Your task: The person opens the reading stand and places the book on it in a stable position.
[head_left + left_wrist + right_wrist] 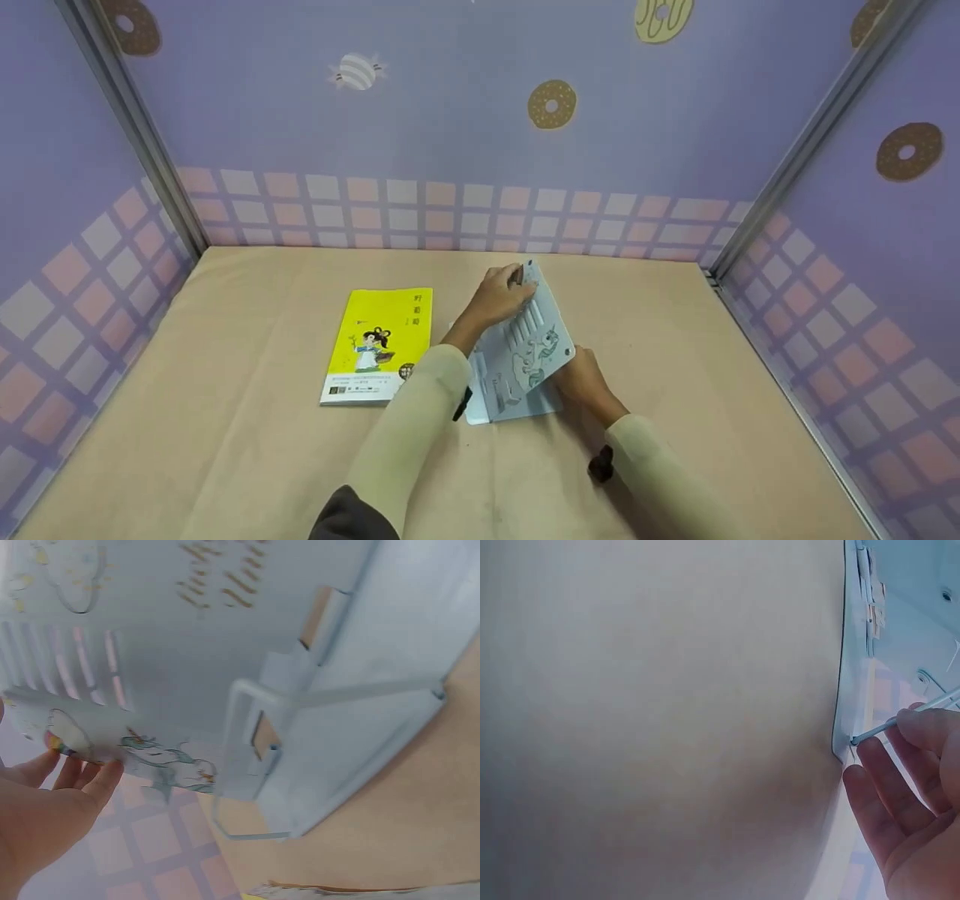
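Observation:
A pale blue metal book stand (536, 349) with a unicorn print and slots stands partly unfolded, its panel tilted above a flat base (536, 405). My left hand (499, 294) grips the panel's upper edge, fingers and thumb on either side. Behind the panel's right side is my right hand (589, 382), partly hidden from the head. In the right wrist view, that hand's thumb and fingers pinch a thin wire support (889, 724) near where it enters the plate's corner. The left wrist view shows the wire loop (352, 694) between panel and base.
A yellow book (390, 322) with a cartoon figure lies flat to the left of the stand, near my left forearm. A beige cloth (262, 360) covers the table. Patterned purple walls (465, 135) with metal corner posts enclose its back and sides.

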Motion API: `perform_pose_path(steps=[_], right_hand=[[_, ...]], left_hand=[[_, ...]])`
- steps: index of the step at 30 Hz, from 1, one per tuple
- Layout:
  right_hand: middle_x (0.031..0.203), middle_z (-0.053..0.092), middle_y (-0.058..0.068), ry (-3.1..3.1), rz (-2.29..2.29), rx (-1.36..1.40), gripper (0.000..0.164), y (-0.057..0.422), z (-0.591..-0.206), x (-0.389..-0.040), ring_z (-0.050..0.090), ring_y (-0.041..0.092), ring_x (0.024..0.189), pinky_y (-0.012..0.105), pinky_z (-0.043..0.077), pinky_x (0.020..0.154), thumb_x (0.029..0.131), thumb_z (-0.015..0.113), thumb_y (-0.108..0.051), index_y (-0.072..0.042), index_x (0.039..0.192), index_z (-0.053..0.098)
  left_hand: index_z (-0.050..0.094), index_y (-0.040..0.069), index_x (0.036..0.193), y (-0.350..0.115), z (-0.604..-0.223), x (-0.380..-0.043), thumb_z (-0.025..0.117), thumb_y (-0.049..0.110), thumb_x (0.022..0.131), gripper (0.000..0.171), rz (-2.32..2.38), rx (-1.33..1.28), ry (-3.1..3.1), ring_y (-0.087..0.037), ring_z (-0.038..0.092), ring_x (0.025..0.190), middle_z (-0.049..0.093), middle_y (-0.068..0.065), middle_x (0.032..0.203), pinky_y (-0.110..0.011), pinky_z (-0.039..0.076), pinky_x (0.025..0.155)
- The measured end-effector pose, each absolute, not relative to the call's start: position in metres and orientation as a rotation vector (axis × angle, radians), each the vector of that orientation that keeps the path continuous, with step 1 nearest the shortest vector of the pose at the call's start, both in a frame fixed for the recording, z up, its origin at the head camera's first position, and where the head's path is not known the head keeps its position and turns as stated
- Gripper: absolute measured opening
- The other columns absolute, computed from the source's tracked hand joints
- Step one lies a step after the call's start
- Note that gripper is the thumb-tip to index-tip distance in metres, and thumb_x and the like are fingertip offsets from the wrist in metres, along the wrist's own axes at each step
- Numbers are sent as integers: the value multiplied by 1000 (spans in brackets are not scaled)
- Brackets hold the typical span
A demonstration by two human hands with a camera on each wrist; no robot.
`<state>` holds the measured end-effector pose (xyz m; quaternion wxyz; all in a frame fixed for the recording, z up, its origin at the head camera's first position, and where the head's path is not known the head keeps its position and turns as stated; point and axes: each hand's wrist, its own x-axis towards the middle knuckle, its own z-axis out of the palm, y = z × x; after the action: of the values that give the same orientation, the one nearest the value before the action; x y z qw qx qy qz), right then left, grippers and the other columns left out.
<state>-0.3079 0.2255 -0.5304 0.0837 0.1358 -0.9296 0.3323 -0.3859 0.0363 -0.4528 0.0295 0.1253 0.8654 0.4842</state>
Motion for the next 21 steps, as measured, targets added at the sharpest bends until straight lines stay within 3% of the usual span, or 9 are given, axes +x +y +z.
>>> perform_pose_path(steps=[9,14,21], right_hand=[[106,77,-2,-2785,1076,327,30,224,-528,-307,58,13,80,34,51,79,96,69,-13,-20,125,72],[113,76,-4,-2821,1169,259,32,225,-528,-301,60,13,86,37,55,88,93,73,-14,-22,124,72],[100,76,3,-2852,1377,269,21,227,-519,-284,63,15,80,28,52,71,91,74,-14,-11,112,74]], left_hand=[[44,10,153,28,-463,-389,51,38,103,58,1477,330,2681,-30,49,136,49,-14,148,-49,40,117],[50,7,148,24,-465,-387,50,33,105,50,1465,340,2715,-29,53,131,54,-14,142,-47,43,114],[54,4,144,19,-468,-387,43,26,107,44,1400,354,2794,-28,56,130,58,-13,140,-46,44,113]])
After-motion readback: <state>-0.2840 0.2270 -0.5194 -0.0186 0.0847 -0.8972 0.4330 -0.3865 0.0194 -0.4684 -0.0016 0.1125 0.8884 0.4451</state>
